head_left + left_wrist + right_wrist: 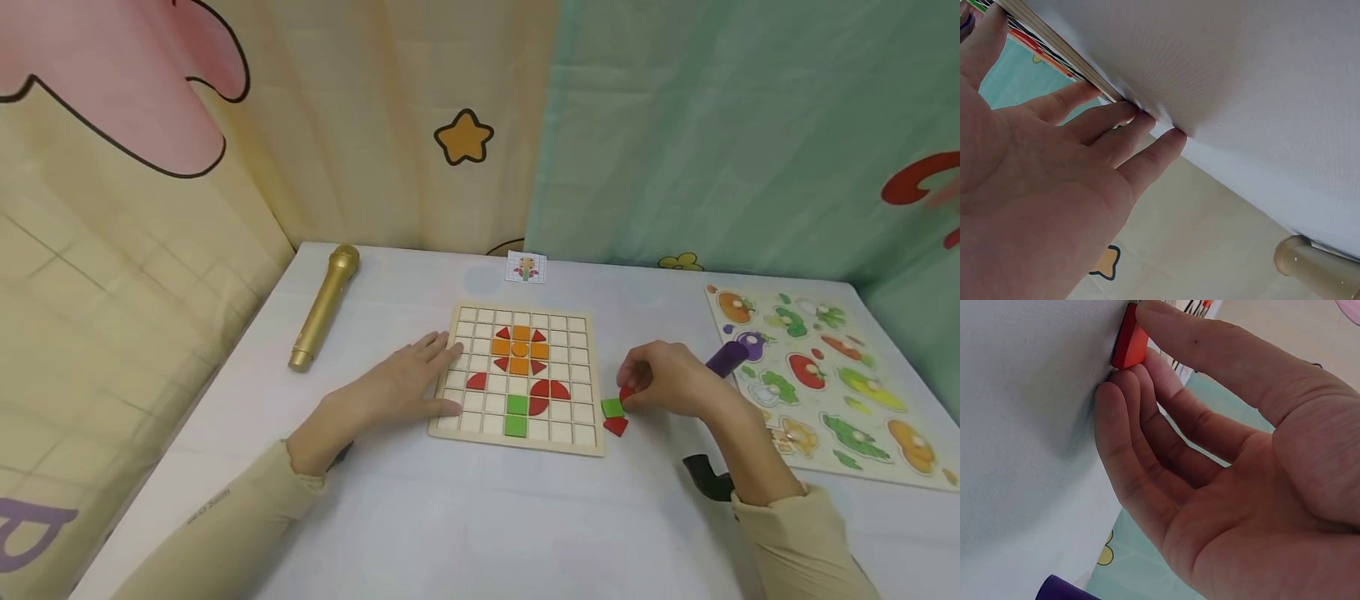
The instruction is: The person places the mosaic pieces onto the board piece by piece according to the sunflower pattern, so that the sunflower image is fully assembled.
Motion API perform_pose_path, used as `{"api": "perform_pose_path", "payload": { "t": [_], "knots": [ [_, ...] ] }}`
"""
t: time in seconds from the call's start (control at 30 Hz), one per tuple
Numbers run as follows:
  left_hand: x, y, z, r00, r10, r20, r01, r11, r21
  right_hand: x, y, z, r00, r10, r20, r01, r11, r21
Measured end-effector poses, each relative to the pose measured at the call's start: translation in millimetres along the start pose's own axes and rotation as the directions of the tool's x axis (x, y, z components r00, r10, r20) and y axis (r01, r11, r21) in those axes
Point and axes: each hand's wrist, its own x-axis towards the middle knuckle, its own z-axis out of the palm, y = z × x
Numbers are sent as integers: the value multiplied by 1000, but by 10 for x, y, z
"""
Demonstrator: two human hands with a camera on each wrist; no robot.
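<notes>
A wooden grid board lies on the table with red, orange and green pieces in its squares. My left hand rests at the board's left edge, fingers spread; in the left wrist view its fingertips touch the board's side and the white cloth. To the right of the board, my right hand pinches a red piece between thumb and fingers, low at the table surface. Its full shape is partly hidden by the hand. Beside it lie a green square and another red piece.
A small pattern card lies behind the board. On the left is a gold microphone. A vegetable puzzle board covers the right side, with a purple cylindrical thing near it. Curtains stand behind the table.
</notes>
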Motion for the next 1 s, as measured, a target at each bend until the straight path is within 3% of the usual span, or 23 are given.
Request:
{"api": "perform_pose_path", "payload": {
  "t": [0.47,0.6,0.77,1.0],
  "knots": [
    [-32,-51,66,1000,4,-11,-5,1000,-24,4,-41,11,1000,-19,-4,19,1000,-8],
    [-54,-48,71,1000,3,-9,-3,1000,-27,-34,-89,-7,996,-46,-76,46,999,-8],
    [-54,-36,38,1000,3,-18,-4,1000,-22,-53,-190,-2,974,-88,-208,95,995,24],
    [-9,-9,28,1000,7,-10,-7,1000,-28,15,-384,126,966,-133,-221,151,986,65]
  ]
}}
